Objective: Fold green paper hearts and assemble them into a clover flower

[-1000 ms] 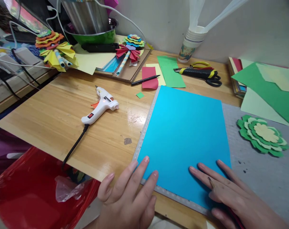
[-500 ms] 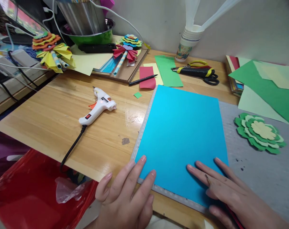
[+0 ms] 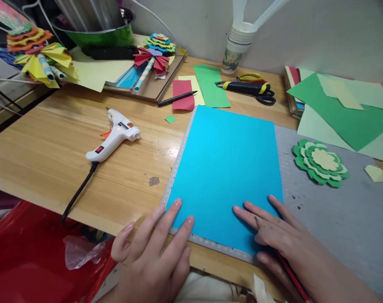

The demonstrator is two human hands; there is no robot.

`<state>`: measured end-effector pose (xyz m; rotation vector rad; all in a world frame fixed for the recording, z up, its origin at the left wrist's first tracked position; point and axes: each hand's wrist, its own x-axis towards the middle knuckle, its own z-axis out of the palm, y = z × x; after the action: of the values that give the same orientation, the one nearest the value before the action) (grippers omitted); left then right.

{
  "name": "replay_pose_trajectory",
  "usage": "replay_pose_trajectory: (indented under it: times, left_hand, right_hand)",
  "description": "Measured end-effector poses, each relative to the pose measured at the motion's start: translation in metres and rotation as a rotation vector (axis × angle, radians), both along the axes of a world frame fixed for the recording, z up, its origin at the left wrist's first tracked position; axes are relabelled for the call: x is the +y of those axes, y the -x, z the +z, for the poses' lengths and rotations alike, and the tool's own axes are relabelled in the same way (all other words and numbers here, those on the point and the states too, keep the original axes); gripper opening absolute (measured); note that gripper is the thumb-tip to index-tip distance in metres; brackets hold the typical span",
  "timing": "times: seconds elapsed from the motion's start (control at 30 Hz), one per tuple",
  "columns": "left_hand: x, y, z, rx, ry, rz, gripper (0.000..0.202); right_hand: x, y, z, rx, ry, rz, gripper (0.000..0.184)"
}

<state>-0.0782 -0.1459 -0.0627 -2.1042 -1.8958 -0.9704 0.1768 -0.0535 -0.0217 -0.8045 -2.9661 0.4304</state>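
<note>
A bright blue sheet of paper [image 3: 224,168] lies on the grey cutting mat [image 3: 317,210], whose ruled margin shows along its left and near sides. My left hand [image 3: 156,248] rests with spread fingers, two fingertips on the sheet's near left corner. On the near right part of the sheet, the fingertips of my right hand [image 3: 279,233] press down. That hand keeps a red pencil [image 3: 290,273] tucked between fingers and thumb, its tip poking out above the knuckles. Right of the sheet is a layered green and cream paper flower [image 3: 320,163].
A white glue gun [image 3: 113,136] lies at left, its cable running over the edge by a red bag [image 3: 36,256]. Behind are a black pen [image 3: 177,98], scissors [image 3: 265,96], paper cups [image 3: 237,48], a pile of green paper [image 3: 343,109] and a paper heart [image 3: 376,173].
The view has shifted right, so everything sits further left in it and the paper heart shows at the right. Both hands keep their places on the blue sheet.
</note>
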Motion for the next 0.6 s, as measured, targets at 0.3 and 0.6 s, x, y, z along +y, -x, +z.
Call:
replay_pose_trajectory:
  times: [0.3,0.6]
  left_hand:
    - [0.0043,-0.0002,0.0043,0.021,-0.007,-0.048,0.023]
    - [0.0041,-0.0016,0.0015,0.019,0.004,-0.04,0.024]
  right_hand:
    - [-0.0014,0.0071,0.0015,0.022,0.028,-0.06,0.007]
    - [-0.0019,0.0049,-0.0014,0.043,0.051,-0.089,0.007]
